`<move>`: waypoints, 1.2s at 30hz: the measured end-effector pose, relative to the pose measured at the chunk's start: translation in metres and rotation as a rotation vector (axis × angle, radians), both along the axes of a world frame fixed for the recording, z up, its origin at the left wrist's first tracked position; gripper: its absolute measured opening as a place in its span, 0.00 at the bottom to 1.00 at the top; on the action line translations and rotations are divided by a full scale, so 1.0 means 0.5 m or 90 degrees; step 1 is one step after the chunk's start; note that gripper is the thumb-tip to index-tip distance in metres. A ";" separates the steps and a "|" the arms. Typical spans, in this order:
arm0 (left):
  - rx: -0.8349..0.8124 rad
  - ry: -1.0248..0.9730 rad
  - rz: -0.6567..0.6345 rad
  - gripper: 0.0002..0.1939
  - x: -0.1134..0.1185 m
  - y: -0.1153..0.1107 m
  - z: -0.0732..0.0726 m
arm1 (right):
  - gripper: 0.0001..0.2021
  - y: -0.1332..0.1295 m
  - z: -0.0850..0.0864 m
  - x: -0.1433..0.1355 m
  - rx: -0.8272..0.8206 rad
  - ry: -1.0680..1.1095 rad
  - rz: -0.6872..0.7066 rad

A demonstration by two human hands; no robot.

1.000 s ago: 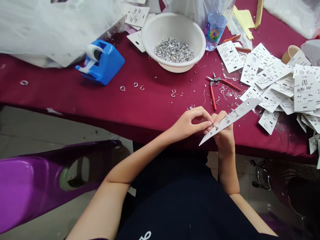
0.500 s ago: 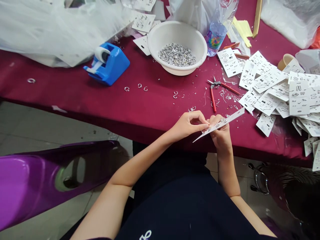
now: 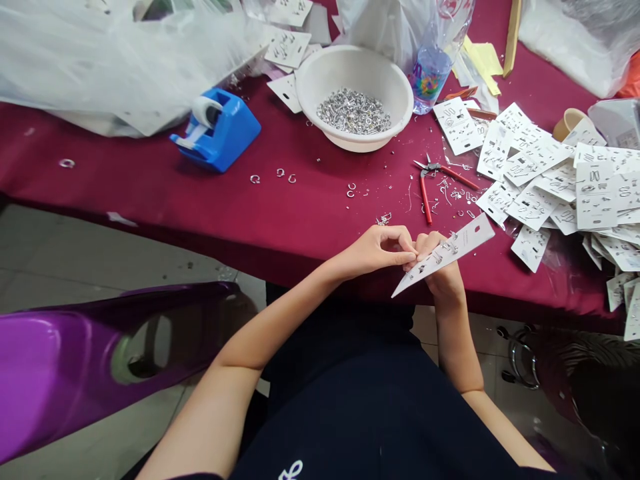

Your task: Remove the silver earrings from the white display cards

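A white card with small silver earrings on it is tilted over the table's front edge. My right hand grips the card from behind, and the card hides part of its fingers. On the card's left side, my left hand has thumb and forefinger pinched together beside the right hand's fingertips; whatever is between them is too small to make out. A small heap of silver pieces lies just beyond my left hand. Red-handled pliers lie open on the cloth behind the card.
A white bowl of silver pieces stands at the back, beside a plastic bottle. Many earring cards are piled at the right. A blue tape dispenser and a large plastic bag are at the left. A purple stool stands below.
The card has turned so that more of its earring-covered face shows, and its lower corner has moved slightly right and down. My left hand keeps its pinch.
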State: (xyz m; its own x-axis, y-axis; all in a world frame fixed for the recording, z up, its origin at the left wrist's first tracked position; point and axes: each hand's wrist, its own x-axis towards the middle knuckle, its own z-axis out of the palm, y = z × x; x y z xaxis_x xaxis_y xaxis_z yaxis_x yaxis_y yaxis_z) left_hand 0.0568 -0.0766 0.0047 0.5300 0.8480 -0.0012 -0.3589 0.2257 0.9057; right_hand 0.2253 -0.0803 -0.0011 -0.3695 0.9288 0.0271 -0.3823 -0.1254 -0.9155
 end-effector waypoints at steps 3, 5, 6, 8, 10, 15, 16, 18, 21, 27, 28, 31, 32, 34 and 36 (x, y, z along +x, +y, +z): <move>0.015 -0.007 0.003 0.17 0.001 -0.003 0.000 | 0.19 0.001 0.002 0.000 0.016 0.013 0.010; 0.036 -0.008 0.016 0.16 0.003 -0.003 -0.003 | 0.19 0.000 0.002 -0.002 0.022 0.021 0.009; 0.044 -0.008 0.021 0.16 0.003 -0.003 -0.005 | 0.18 0.000 0.003 -0.003 0.023 0.022 0.008; 0.054 -0.009 0.026 0.16 0.004 -0.002 -0.008 | 0.18 0.000 0.002 -0.004 0.021 0.022 0.003; 0.057 -0.010 0.029 0.15 0.005 -0.001 -0.009 | 0.18 -0.001 0.002 -0.004 0.016 0.019 0.000; 0.076 0.005 0.038 0.12 0.003 -0.002 -0.007 | 0.18 -0.001 0.000 -0.003 0.013 0.024 -0.007; 0.082 0.011 0.041 0.12 0.002 -0.003 -0.006 | 0.17 -0.001 0.000 -0.002 0.013 0.027 -0.007; 0.085 0.026 0.045 0.12 0.002 -0.004 -0.005 | 0.16 -0.002 0.000 -0.002 0.016 0.032 -0.005; 0.070 0.039 0.037 0.11 0.003 -0.006 -0.005 | 0.15 -0.004 0.002 -0.002 0.019 0.041 -0.007; 0.053 0.015 0.021 0.10 0.002 -0.005 -0.009 | 0.13 -0.005 0.002 -0.001 0.018 0.051 -0.016; 0.053 0.014 0.022 0.10 0.002 -0.004 -0.009 | 0.13 -0.005 0.001 -0.001 0.017 0.051 -0.017; 0.062 0.015 0.029 0.09 0.002 -0.005 -0.008 | 0.13 -0.004 -0.001 0.000 0.014 0.048 -0.018; 0.065 0.019 0.032 0.09 0.002 -0.005 -0.007 | 0.14 -0.004 -0.001 0.001 0.013 0.046 -0.018; 0.069 0.027 0.034 0.09 0.002 -0.006 -0.006 | 0.15 -0.004 -0.001 0.002 0.009 0.038 -0.016; 0.071 0.032 0.032 0.10 0.003 -0.007 -0.005 | 0.16 -0.004 -0.001 0.002 0.003 0.030 -0.014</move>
